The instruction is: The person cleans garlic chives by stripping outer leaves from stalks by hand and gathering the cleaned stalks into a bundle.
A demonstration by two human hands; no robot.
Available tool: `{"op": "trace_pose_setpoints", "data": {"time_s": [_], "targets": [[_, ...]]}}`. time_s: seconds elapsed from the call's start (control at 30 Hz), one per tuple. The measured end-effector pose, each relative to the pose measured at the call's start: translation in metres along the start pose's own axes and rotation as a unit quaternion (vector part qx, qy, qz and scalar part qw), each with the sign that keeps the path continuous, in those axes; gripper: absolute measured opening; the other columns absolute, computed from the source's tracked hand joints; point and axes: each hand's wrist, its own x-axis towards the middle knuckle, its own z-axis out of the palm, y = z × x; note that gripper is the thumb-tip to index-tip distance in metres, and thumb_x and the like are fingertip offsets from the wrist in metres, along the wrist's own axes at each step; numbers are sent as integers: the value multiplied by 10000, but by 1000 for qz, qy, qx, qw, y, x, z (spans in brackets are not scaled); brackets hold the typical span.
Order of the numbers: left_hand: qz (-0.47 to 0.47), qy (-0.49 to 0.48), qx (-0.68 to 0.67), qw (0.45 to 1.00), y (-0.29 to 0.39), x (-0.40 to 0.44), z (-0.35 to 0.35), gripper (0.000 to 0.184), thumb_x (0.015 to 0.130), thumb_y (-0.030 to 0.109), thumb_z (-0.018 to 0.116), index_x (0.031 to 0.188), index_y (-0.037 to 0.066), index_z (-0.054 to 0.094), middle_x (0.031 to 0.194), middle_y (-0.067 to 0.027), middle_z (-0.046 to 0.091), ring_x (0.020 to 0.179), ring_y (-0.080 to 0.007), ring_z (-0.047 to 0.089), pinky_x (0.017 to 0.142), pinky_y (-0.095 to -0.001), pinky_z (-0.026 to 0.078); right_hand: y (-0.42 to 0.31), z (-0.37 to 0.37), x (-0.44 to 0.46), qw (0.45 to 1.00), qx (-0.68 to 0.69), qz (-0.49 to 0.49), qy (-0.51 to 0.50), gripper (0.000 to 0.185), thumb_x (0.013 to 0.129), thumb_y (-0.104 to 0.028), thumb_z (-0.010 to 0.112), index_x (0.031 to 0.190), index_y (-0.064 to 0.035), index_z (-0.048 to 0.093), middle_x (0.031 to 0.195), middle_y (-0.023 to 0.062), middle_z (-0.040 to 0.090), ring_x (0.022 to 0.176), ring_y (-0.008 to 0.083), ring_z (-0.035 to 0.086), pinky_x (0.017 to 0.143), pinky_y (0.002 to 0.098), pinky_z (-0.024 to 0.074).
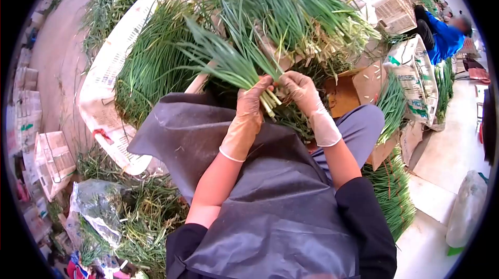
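Note:
Both hands wear thin, stained, translucent gloves. My left hand [253,99] is wrapped round a small bunch of long green stalks [234,63], whose pale cut ends stick out below the fingers. Just to its right, my right hand [298,88] pinches a few thin green stalks [260,50] near their base. The hands are close together above a dark apron [254,201] over the lap. Beyond them lies a large heap of green stalks [291,14], pale ends toward the right.
A white basket [99,79] of green stalks stands at the left. Plastic sheeting and loose leaves [150,216] lie at lower left. Bundled stalks [390,193] stand right of the knee. Crates [390,1] and a person in blue [447,37] are at upper right.

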Motion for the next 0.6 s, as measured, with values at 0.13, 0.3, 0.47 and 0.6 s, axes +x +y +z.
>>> {"op": "trace_pose_setpoints", "data": {"time_s": [0.13,0.3,0.47,0.6], "targets": [[51,34,39,997,3,0,-8,200,707,17,708,846,19,564,734,-37,595,587,-122,562,541,-222,469,18,14,-11,954,-239,-166,78,166,892,-187,541,855,-32,591,598,8,531,529,77,462,508,225,396],[179,83,24,980,23,12,-20,215,689,-10,709,811,45,541,713,-19,568,585,-120,553,566,-238,459,23,-14,-26,961,-247,-89,88,203,895,-221,517,797,-52,571,564,22,518,506,101,476,493,270,396],[144,11,-33,989,35,8,-15,192,716,-12,688,824,51,541,784,-71,612,625,-122,576,597,-238,481,37,-33,-26,812,-573,-56,90,306,833,-284,521,1001,-42,605,964,169,615,964,352,569,805,384,465],[69,-36,-79,994,21,12,-16,143,754,-12,645,833,43,539,893,-138,630,647,-129,583,627,-250,501,-24,17,-13,971,-207,-119,-19,309,893,-246,526,1086,-8,570,908,58,614,779,141,561,700,260,453]]}}
